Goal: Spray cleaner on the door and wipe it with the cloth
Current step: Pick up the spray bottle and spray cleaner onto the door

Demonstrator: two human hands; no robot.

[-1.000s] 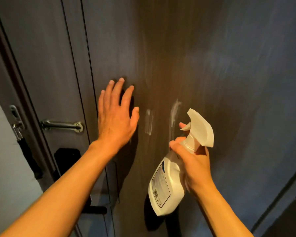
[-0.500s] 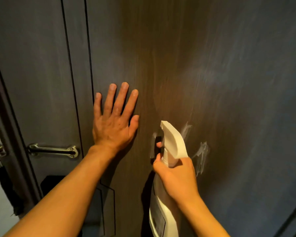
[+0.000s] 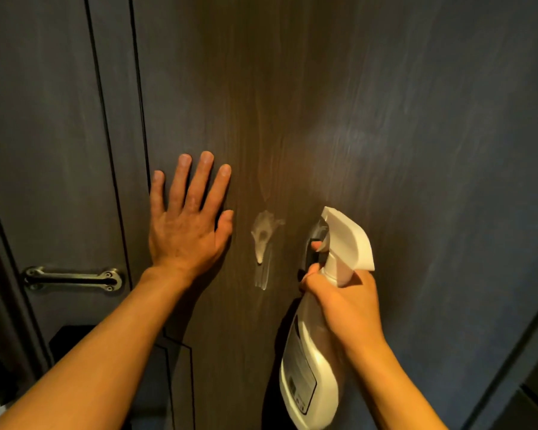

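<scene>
A dark wood-grain door [image 3: 339,103] fills the view. My left hand [image 3: 188,226] lies flat against it with fingers spread, holding nothing. My right hand [image 3: 345,301] grips the neck of a white spray bottle [image 3: 311,361], one finger on the trigger, the nozzle [image 3: 345,234] pointing at the door. A whitish blotch of foam cleaner [image 3: 263,240] sits on the door between my hands, with thin streaks running down from it. No cloth is in view.
A metal door latch bar [image 3: 72,279] is mounted at the left, below my left hand's level. A dark door frame [image 3: 0,259] runs along the far left edge. A black panel [image 3: 72,339] sits under the latch.
The spray bottle has shifted to the right and tilted. A fresh foam blotch shows between my hands. My left hand stays flat on the door. The view has risen a little.
</scene>
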